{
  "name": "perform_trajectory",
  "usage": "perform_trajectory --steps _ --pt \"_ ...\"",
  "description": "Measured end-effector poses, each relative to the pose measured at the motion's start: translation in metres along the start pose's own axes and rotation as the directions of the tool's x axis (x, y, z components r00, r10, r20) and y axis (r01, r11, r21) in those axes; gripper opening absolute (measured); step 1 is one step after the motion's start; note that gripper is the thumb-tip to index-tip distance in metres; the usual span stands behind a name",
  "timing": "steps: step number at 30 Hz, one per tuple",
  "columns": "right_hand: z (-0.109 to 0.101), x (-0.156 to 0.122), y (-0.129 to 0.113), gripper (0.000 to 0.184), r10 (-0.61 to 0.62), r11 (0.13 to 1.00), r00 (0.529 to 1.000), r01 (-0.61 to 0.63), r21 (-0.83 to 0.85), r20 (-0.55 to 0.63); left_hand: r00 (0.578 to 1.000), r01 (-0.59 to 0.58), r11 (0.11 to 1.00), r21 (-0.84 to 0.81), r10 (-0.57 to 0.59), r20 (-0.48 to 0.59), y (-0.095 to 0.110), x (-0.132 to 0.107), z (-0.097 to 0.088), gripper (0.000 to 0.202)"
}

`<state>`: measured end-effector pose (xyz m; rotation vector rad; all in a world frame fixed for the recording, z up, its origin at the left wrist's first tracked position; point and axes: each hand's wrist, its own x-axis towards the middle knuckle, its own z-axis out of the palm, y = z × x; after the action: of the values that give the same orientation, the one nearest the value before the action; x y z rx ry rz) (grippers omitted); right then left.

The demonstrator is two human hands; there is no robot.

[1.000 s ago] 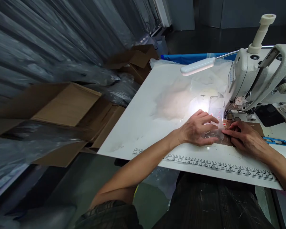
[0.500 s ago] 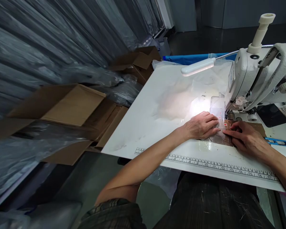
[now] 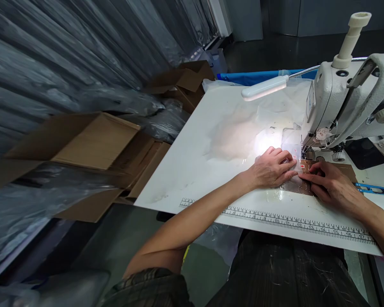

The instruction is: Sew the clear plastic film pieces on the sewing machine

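A sheer, whitish piece of fabric [image 3: 293,149] with small red marks lies under the head of a white sewing machine [image 3: 326,102]. My left hand [image 3: 273,167] rests on it left of the needle, fingers stretched out and thumb apart. Close to the presser foot [image 3: 304,152], my right hand [image 3: 331,181] has thumb and forefinger closed on the fabric's near right edge. The fabric's part beneath my fingers is hidden. A brown plate [image 3: 345,170] lies partly under my right hand.
Blue thread snips [image 3: 373,189] lie right of my right hand, below a dark phone-like slab [image 3: 365,153]. A lamp [image 3: 265,88] hangs over the white table [image 3: 185,170], whose front edge carries a printed ruler [image 3: 288,222]. Open cardboard boxes [image 3: 96,140] stand at the left.
My left hand has shifted slightly right and up towards the presser foot. My right hand stays nearly in place. The whole view has moved a little.
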<state>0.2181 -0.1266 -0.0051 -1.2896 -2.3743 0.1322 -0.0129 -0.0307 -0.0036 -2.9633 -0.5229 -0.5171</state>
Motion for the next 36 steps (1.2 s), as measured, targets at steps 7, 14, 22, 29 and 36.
perform_trajectory --steps 7,14,22,29,36 --pt "-0.001 0.001 -0.002 0.034 -0.027 1.0 0.999 0.026 -0.004 -0.038 0.998 -0.031 0.995 0.09 0.026 0.054 0.006 0.005 -0.006 0.039" --pt "0.001 0.004 0.001 0.034 0.121 0.993 0.992 -0.121 0.005 -0.016 0.985 -0.071 0.995 0.073 0.059 0.163 -0.007 0.027 -0.01 0.041" --pt "0.003 0.005 0.001 0.036 0.113 0.993 0.993 -0.114 -0.02 -0.026 0.99 -0.001 0.998 -0.056 0.008 0.138 -0.014 0.02 -0.004 0.042" --pt "0.001 0.005 0.001 0.034 0.11 0.993 0.994 -0.111 -0.04 -0.017 0.991 -0.007 0.997 -0.071 0.017 0.135 -0.014 0.021 -0.002 0.044" --pt "0.004 0.002 0.002 0.035 0.127 0.991 0.992 -0.127 -0.042 -0.012 0.988 -0.009 0.998 -0.063 0.019 0.153 -0.013 0.02 -0.001 0.044"
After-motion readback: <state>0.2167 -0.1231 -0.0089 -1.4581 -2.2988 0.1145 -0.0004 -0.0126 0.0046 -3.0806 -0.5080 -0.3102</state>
